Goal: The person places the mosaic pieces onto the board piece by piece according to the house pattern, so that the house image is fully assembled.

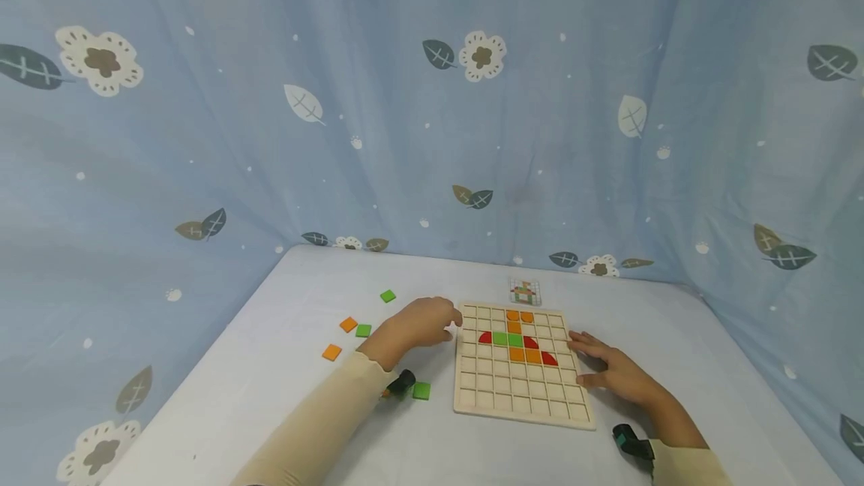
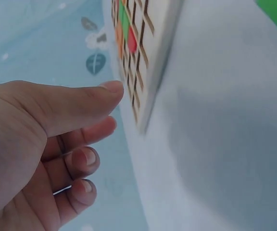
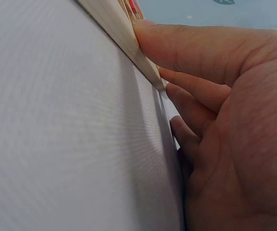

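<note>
A wooden grid board (image 1: pixel 486 381) lies on the table, with orange tiles (image 1: pixel 514 327), green tiles (image 1: pixel 499 338) and red rounded tiles (image 1: pixel 485 337) set in its squares. My left hand (image 1: pixel 425 321) hovers by the board's upper left edge, and nothing shows between thumb and fingers in the left wrist view. Its fingers are loosely bent. On the other side, my right hand (image 1: pixel 610 370) rests along the board's right edge with fingers spread. The right wrist view has that thumb (image 3: pixel 177 45) against the board's wooden side (image 3: pixel 114 29).
Behind the board lies a small pattern card (image 1: pixel 525 292). Loose tiles are scattered left of the board, among them a green tile (image 1: pixel 388 296), an orange tile (image 1: pixel 331 352) and another green tile (image 1: pixel 421 391) near the left wrist camera (image 1: pixel 403 381). A blue patterned curtain (image 1: pixel 378 133) hangs behind.
</note>
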`<state>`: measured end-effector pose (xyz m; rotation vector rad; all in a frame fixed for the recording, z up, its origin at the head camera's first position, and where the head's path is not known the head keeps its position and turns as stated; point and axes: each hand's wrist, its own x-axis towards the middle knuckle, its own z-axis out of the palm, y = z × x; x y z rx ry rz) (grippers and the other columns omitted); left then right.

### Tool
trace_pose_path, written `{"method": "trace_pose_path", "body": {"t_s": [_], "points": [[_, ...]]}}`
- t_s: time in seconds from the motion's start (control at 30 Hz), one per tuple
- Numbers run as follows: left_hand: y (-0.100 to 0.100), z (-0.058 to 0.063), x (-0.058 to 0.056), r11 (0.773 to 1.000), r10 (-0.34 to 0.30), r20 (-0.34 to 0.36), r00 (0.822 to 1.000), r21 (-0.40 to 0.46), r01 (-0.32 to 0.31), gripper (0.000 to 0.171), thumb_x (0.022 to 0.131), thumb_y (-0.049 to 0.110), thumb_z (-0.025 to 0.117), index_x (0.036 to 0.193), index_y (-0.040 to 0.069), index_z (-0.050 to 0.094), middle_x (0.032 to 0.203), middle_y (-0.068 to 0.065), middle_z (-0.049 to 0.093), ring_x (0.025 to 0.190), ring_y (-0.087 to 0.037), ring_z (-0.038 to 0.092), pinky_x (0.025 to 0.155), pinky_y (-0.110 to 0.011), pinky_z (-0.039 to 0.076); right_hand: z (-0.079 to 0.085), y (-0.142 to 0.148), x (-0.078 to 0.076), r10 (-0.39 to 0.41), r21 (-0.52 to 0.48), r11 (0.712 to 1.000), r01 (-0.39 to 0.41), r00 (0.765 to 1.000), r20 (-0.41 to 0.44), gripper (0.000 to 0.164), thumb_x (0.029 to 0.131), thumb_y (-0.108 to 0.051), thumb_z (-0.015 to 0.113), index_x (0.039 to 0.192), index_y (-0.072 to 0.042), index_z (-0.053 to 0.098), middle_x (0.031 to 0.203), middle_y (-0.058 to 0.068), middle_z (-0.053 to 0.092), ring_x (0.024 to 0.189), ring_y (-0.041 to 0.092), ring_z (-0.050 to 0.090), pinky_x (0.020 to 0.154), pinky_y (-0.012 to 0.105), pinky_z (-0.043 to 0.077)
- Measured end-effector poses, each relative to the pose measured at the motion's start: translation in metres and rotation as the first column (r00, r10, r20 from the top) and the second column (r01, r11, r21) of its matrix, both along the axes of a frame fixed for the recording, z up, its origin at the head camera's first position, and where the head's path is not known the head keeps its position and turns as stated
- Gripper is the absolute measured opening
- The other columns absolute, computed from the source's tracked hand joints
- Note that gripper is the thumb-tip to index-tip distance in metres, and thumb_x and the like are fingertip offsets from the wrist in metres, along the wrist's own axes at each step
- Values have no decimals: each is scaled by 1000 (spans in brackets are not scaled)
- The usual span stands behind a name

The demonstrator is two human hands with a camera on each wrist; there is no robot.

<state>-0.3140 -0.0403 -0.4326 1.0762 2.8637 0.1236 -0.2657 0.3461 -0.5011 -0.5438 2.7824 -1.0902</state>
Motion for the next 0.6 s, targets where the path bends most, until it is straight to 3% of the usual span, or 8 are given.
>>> {"method": "trace_pose_path", "body": {"t_s": [0.33, 0.6], "points": [[-38, 4, -2, 999, 42, -3, 999, -3, -42, 30, 86, 18, 76, 115, 14, 71, 111, -1, 66, 98, -15, 62, 83, -32, 50, 0, 1, 2, 3, -27, 1000, -3, 1000, 6, 73, 76, -29, 80, 138, -1, 53, 151, 24, 31, 138, 51, 17, 101, 72, 16], [-65, -3, -5, 995, 98, -13, 995, -16, -99, 27, 86, 19, 76, 112, 14, 73, 107, 0, 66, 97, -16, 62, 85, -34, 51, 0, 0, 2, 3, -28, 1000, -3, 1000, -2, 73, 76, -30, 81, 137, -1, 54, 151, 24, 32, 139, 51, 16, 102, 72, 14]]}}
